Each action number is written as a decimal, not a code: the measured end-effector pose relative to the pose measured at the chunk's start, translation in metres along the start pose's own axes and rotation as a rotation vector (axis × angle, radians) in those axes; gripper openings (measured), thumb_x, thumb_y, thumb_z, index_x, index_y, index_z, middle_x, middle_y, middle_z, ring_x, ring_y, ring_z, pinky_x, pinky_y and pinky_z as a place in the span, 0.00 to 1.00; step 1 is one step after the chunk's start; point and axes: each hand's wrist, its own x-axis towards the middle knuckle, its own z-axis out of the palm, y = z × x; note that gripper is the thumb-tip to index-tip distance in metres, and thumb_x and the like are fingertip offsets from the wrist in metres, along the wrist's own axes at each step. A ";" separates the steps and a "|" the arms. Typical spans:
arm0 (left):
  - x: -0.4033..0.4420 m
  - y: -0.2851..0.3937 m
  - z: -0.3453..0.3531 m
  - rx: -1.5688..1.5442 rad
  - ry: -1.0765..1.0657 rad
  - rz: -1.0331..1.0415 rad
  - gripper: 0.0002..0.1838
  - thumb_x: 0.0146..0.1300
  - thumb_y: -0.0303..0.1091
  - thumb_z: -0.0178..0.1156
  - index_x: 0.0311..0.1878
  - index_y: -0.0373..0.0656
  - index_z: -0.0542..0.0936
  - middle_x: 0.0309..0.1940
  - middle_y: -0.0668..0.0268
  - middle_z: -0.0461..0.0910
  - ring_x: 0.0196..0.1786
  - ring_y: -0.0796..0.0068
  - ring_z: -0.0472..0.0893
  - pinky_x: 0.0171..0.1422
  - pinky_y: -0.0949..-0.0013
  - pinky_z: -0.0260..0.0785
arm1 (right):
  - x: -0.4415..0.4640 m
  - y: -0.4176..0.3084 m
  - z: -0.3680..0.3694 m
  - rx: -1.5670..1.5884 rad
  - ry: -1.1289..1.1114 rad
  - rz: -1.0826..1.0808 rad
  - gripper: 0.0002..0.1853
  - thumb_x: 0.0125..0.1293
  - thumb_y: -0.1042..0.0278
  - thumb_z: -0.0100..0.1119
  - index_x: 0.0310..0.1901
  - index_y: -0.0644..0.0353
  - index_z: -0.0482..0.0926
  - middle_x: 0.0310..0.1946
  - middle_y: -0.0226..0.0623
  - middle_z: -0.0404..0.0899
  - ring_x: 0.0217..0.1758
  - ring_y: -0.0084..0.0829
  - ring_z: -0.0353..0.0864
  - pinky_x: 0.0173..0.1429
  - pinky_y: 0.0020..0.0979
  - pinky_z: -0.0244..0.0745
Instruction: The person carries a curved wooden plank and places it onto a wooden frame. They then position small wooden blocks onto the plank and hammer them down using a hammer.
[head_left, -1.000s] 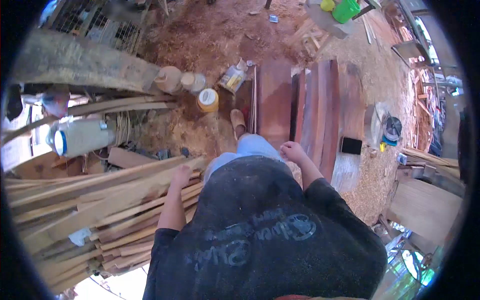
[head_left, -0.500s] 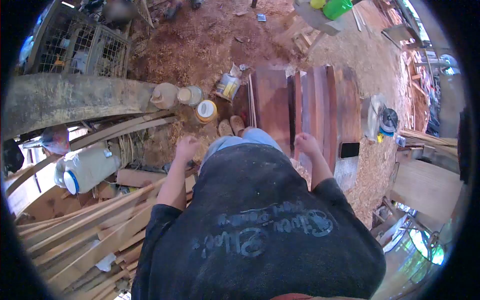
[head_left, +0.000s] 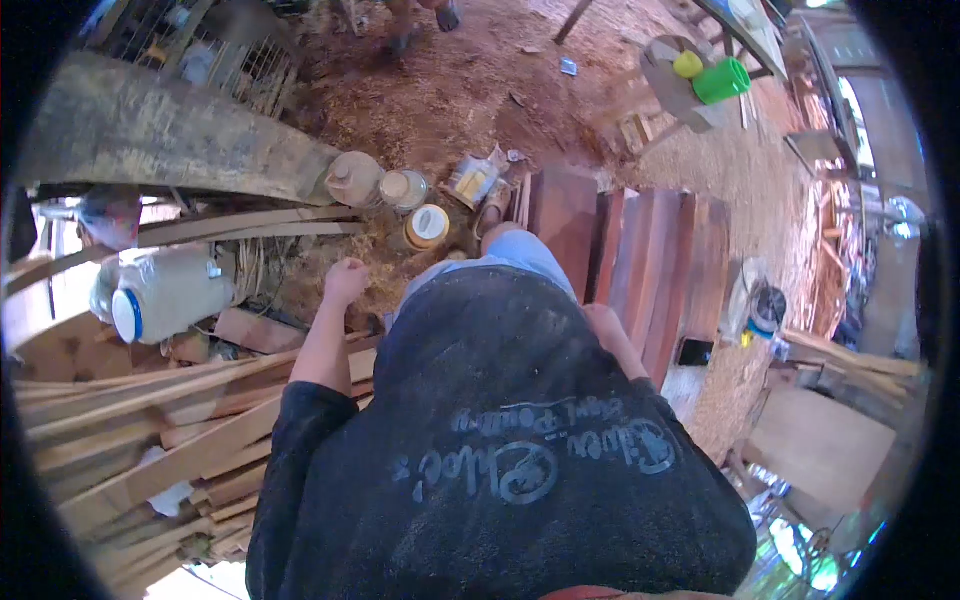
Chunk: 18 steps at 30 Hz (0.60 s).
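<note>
I am upright, looking down past my dark printed shirt (head_left: 500, 400). My left hand (head_left: 347, 282) hangs at my left side, loosely closed with nothing visible in it. Below it lie long wooden strips (head_left: 180, 390). My right hand (head_left: 603, 322) is close against the shirt, fingers curled and partly hidden; I see nothing in it. Beside that hand lies a row of reddish-brown planks (head_left: 655, 270). A black phone (head_left: 695, 352) rests at their near end. One sandaled foot (head_left: 492, 215) shows ahead of me.
A white-lidded tub (head_left: 428, 227), a jar (head_left: 403, 188), a jug (head_left: 353, 178) and a bucket (head_left: 473, 182) stand ahead. To the left are a thick slab (head_left: 190, 125) and a large plastic container (head_left: 175, 295). A stool (head_left: 668, 75) holds a green cup (head_left: 722, 80). Another person's feet (head_left: 405, 42) show ahead.
The view has turned slightly and my feet have shifted, one now forward. My right hand has drawn back toward my body. My left hand swings slightly outward. Another person's feet have come further into view.
</note>
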 end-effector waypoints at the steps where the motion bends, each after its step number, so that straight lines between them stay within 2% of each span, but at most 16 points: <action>1: 0.015 -0.013 0.013 0.017 0.007 -0.002 0.16 0.57 0.42 0.63 0.44 0.43 0.86 0.43 0.54 0.88 0.50 0.58 0.86 0.59 0.59 0.76 | 0.016 -0.037 -0.021 0.367 -0.018 0.262 0.10 0.72 0.65 0.56 0.35 0.59 0.81 0.26 0.31 0.79 0.24 0.25 0.78 0.26 0.30 0.71; 2: 0.022 -0.021 0.022 0.034 0.013 -0.002 0.16 0.58 0.42 0.63 0.44 0.42 0.86 0.42 0.54 0.88 0.50 0.58 0.87 0.59 0.60 0.77 | 0.031 -0.074 -0.041 0.732 -0.035 0.529 0.10 0.73 0.64 0.57 0.36 0.59 0.81 0.28 0.30 0.80 0.24 0.24 0.77 0.26 0.28 0.71; 5: 0.012 -0.009 0.039 -0.075 0.035 0.077 0.18 0.57 0.43 0.64 0.46 0.42 0.87 0.44 0.53 0.88 0.50 0.58 0.87 0.59 0.59 0.76 | 0.071 -0.114 -0.076 0.641 0.135 0.567 0.09 0.73 0.64 0.59 0.40 0.61 0.80 0.29 0.29 0.80 0.25 0.21 0.77 0.25 0.25 0.71; 8: 0.005 -0.004 0.056 -0.139 0.010 0.092 0.19 0.56 0.43 0.64 0.47 0.42 0.87 0.45 0.53 0.87 0.50 0.57 0.87 0.60 0.60 0.76 | 0.089 -0.137 -0.099 0.546 0.105 0.520 0.10 0.74 0.65 0.58 0.47 0.62 0.78 0.30 0.33 0.80 0.26 0.21 0.77 0.26 0.24 0.71; 11: -0.010 -0.003 0.061 -0.092 -0.080 0.028 0.19 0.57 0.43 0.64 0.47 0.42 0.87 0.45 0.54 0.88 0.50 0.57 0.86 0.60 0.60 0.76 | 0.096 -0.142 -0.101 0.577 0.022 0.537 0.10 0.74 0.65 0.57 0.48 0.63 0.78 0.31 0.33 0.80 0.26 0.20 0.77 0.25 0.24 0.70; 14: -0.003 -0.046 0.084 0.105 -0.093 0.172 0.19 0.57 0.45 0.65 0.48 0.44 0.87 0.44 0.57 0.88 0.50 0.58 0.86 0.59 0.60 0.76 | 0.091 -0.123 -0.085 0.692 -0.021 0.573 0.10 0.74 0.65 0.58 0.49 0.63 0.77 0.31 0.32 0.80 0.25 0.20 0.76 0.24 0.23 0.69; 17: -0.013 -0.085 0.083 -0.007 -0.153 0.144 0.19 0.56 0.47 0.66 0.48 0.48 0.88 0.45 0.58 0.88 0.51 0.59 0.86 0.59 0.60 0.77 | 0.065 -0.123 -0.062 0.571 0.055 0.577 0.10 0.73 0.64 0.58 0.45 0.63 0.79 0.28 0.30 0.78 0.24 0.19 0.75 0.23 0.23 0.67; 18: -0.021 -0.091 0.080 0.046 -0.186 0.123 0.19 0.56 0.47 0.66 0.48 0.49 0.88 0.44 0.58 0.88 0.51 0.59 0.86 0.60 0.60 0.77 | 0.052 -0.119 -0.056 0.584 0.038 0.602 0.09 0.72 0.65 0.58 0.43 0.63 0.80 0.27 0.30 0.78 0.23 0.19 0.75 0.23 0.23 0.66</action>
